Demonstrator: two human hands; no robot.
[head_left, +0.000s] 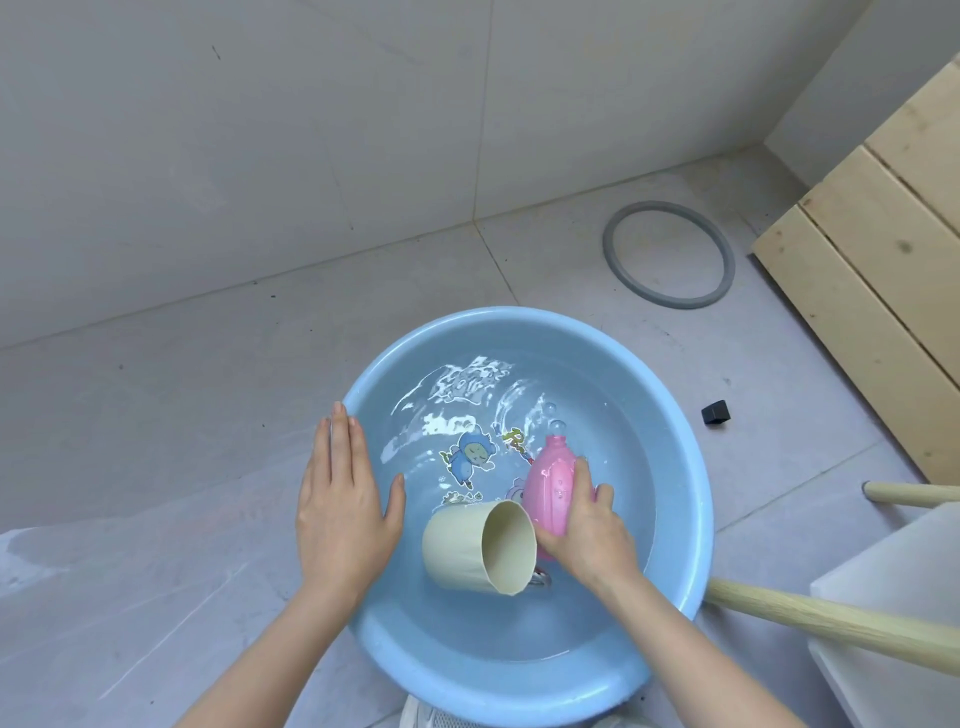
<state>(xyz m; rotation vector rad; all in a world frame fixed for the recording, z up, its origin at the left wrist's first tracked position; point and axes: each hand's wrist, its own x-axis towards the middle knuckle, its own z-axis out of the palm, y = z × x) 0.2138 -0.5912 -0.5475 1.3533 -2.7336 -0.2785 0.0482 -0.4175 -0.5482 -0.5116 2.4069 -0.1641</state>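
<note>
The pink bottle (549, 486) lies tilted in the water of the blue basin (680, 467), its neck pointing away, gripped around its body by the right hand (587, 525). A cream cup (467, 551) lies on its side just beside it. The left hand (340, 504) rests flat, fingers straight, on the basin's left rim.
</note>
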